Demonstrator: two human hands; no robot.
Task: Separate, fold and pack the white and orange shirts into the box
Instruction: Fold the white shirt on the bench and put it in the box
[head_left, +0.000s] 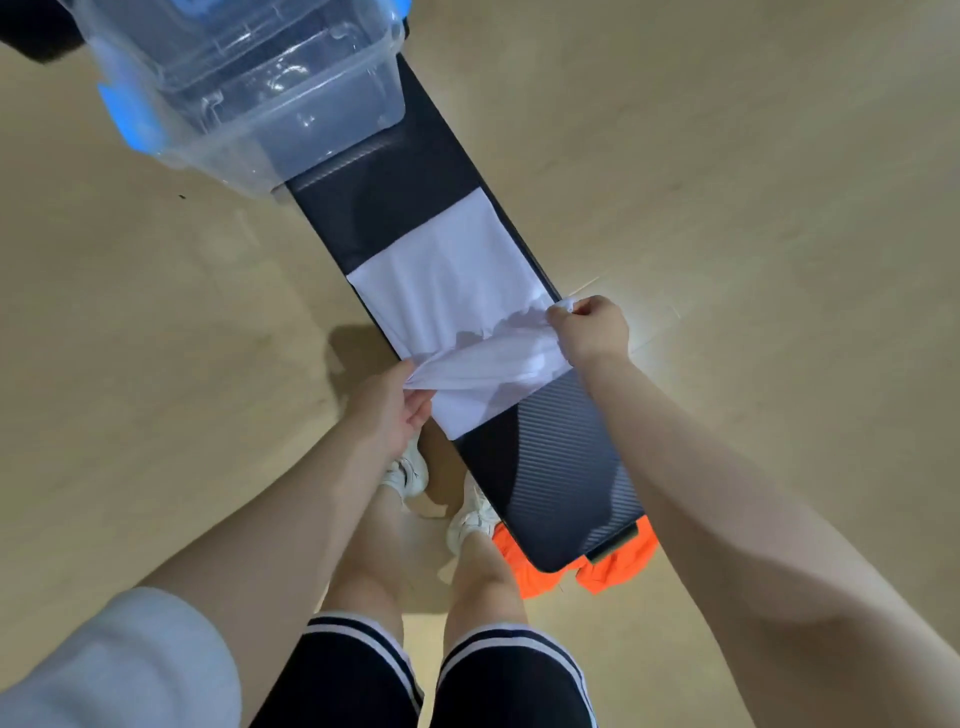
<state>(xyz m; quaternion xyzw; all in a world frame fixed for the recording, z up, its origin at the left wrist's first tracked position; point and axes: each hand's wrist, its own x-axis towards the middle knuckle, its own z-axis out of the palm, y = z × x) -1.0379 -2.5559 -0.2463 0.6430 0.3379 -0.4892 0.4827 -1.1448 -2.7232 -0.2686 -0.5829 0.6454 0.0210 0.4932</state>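
Observation:
A white shirt (447, 280) lies spread across a long black bench (561, 467). My left hand (397, 410) pinches the shirt's near-left edge, and my right hand (592, 327) grips its near-right edge; the strip of cloth between them is lifted and wrinkled. An orange shirt (618, 566) lies crumpled on the floor under the bench's near end, mostly hidden by it. A clear plastic box (249, 83) with blue latches stands on the bench's far end, apart from the white shirt.
The bench runs diagonally over a tan wooden floor (753, 182). My legs and white shoes (410, 473) stand close to the bench's left side. A dark object (31, 31) sits at the top-left corner.

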